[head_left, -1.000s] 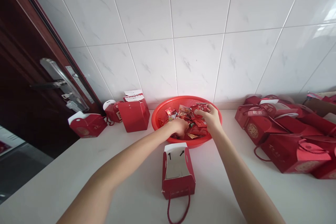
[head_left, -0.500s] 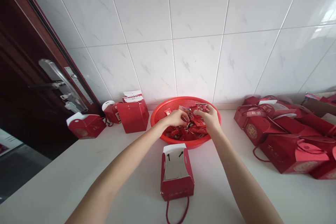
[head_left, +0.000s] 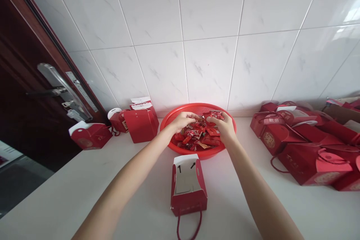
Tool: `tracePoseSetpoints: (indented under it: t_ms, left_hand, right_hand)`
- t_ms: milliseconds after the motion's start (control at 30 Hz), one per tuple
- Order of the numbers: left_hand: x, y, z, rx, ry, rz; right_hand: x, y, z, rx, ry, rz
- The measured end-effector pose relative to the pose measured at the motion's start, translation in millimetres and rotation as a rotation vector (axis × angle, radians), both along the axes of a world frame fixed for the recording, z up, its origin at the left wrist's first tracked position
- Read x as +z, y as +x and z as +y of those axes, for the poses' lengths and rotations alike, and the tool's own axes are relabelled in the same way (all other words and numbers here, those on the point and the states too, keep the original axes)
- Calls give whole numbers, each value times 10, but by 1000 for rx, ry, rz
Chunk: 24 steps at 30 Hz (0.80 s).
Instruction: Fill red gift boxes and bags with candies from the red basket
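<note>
A red plastic basket point(head_left: 202, 153) stands near the wall, holding a heap of red-wrapped candies point(head_left: 208, 139). Over its right side, my right hand point(head_left: 226, 127) is closed around red candy packets point(head_left: 214, 115). My left hand point(head_left: 182, 121) is over the basket's left part, fingers and thumb drawn together at the candies; what lies between the fingertips is too small to make out. In front of the basket sits an open red gift box point(head_left: 189, 203) with a white inside, black marks on its inner flap, and a dark red cord handle lying toward me.
On the left are a tall red box point(head_left: 141, 125), a small red box point(head_left: 119, 120) and an open red box point(head_left: 91, 136). Several closed red gift boxes point(head_left: 309, 161) crowd the right. Behind rises a tiled wall point(head_left: 210, 71); a dark door point(head_left: 30, 67) stands at left.
My left hand has moved up and left from the middle of the candies toward the basket's back. My right hand stays nearly in place, still holding packets.
</note>
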State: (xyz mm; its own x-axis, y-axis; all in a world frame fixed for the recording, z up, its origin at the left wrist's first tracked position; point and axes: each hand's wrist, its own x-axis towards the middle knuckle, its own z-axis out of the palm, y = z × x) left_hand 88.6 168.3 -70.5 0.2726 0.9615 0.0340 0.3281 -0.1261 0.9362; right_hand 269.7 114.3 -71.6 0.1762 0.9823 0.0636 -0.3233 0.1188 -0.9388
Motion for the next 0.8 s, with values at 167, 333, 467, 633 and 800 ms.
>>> tracePoseSetpoints:
  t_ms: [167,333,467,633,800]
  left_hand:
    - [21,-26,-5,84,-122,-83]
    - [40,-28,-15,122,-197,-146]
    - [43,-13,-23,89,-223,-182]
    - [32,4,-51,36,-258,-217]
    - [48,9,-88,9,-292,-253]
  right_hand:
    - [3,16,10,26,-23,49]
    - [-6,30,30,101,-37,86]
    - [-22,32,37,169,-35,90]
    - [-32,41,39,211,-29,80]
    - [-42,43,49,189,-36,72]
